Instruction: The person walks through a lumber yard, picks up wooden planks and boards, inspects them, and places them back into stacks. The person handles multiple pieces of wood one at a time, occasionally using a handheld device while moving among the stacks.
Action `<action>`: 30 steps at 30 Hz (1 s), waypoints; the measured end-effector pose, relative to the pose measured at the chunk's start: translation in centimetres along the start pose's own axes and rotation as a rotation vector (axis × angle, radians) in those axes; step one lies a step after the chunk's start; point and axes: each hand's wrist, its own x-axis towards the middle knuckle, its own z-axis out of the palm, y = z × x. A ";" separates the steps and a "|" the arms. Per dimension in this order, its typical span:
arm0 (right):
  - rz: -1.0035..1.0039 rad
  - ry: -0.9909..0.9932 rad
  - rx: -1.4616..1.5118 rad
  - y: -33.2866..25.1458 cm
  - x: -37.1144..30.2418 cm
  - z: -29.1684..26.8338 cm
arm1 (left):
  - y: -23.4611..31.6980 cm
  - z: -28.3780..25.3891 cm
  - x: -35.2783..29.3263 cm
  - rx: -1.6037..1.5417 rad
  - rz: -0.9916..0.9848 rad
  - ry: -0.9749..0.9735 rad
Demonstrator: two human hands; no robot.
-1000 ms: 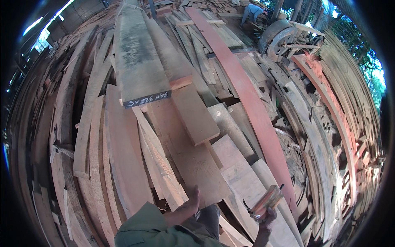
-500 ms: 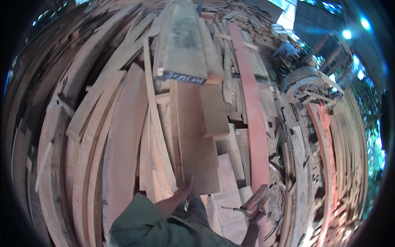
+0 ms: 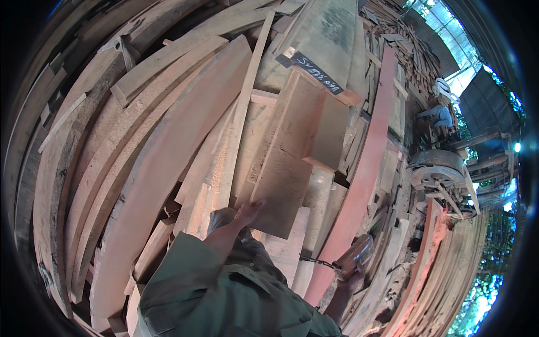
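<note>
My left hand [image 3: 250,213] lies at the near end of a wide brown plank [image 3: 281,188], its fingers stretched out against the wood. A shorter thick wooden block [image 3: 328,132] rests on that plank's right side. Low on the right, my right hand [image 3: 352,278] is closed around a reddish-brown, box-like thing [image 3: 355,253] with a shiny face and a dark cord [image 3: 317,260] trailing left. Its exact kind I cannot make out. Beneath and beyond it runs a long reddish board [image 3: 359,163].
Long planks [image 3: 168,157] lie piled on the left. Ahead, a large beam [image 3: 325,39] has a dark end band with white markings. A wheeled machine [image 3: 438,174] stands at right, with a person [image 3: 441,115] bending beyond it. More stacked boards [image 3: 449,264] line the right side.
The view has tilted and swung, so the wood pile now slants to the right. My left hand stays by the plank's near end; my right still holds the box-like thing.
</note>
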 end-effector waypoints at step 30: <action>0.058 -0.252 -0.066 0.1 8.9 12.1 | -3.4 -3.7 0.5 0.172 0.080 0.039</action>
